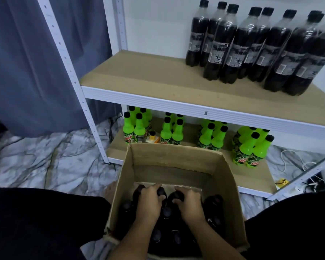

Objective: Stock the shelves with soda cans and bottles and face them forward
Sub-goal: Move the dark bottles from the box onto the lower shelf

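left hand (150,198): I'm curling it round a dark bottle's (161,192) cap in the box (231,184).
right hand (189,200): gripping another cap.
lift: straight up, clearing neighbours.

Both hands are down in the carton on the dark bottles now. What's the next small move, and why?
Probably lift straight up: the left hand and right hand each curl round a dark bottle top inside the cardboard box. Then carry them to the upper shelf, whose left half is bare beside the standing dark bottles.
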`<control>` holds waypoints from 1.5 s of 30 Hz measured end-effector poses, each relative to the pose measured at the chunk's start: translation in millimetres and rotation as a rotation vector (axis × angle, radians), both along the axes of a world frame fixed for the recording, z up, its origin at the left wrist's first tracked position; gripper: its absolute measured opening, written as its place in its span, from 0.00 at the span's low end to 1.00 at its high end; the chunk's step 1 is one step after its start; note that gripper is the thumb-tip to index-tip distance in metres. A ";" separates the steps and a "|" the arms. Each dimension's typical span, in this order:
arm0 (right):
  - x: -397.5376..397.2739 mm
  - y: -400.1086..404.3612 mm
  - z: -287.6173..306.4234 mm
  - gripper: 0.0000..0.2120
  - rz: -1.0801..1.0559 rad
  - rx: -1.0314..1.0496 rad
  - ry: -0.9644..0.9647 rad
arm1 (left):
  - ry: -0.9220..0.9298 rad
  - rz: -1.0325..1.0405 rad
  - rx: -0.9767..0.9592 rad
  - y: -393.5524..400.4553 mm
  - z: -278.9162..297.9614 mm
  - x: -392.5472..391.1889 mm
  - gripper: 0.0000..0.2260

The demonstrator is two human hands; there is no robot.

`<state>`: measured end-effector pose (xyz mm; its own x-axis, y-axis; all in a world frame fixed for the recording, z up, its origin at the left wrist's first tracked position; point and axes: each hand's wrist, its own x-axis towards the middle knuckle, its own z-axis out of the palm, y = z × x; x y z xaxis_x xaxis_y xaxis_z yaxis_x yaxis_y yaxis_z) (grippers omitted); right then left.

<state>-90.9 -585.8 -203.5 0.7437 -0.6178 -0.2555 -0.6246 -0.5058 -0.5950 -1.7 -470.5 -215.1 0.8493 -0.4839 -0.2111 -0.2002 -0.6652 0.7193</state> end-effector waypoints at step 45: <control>-7.1 -194.0 408.0 0.16 -0.206 -0.269 -0.834 | -0.469 -0.271 -0.715 -188.4 410.3 37.5 0.13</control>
<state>-98.0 -779.8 204.5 0.4906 -0.7204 0.4903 -0.1367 -0.6193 -0.7732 35.8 -658.9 195.2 0.6098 -0.5629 0.5579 -0.6629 0.0235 0.7483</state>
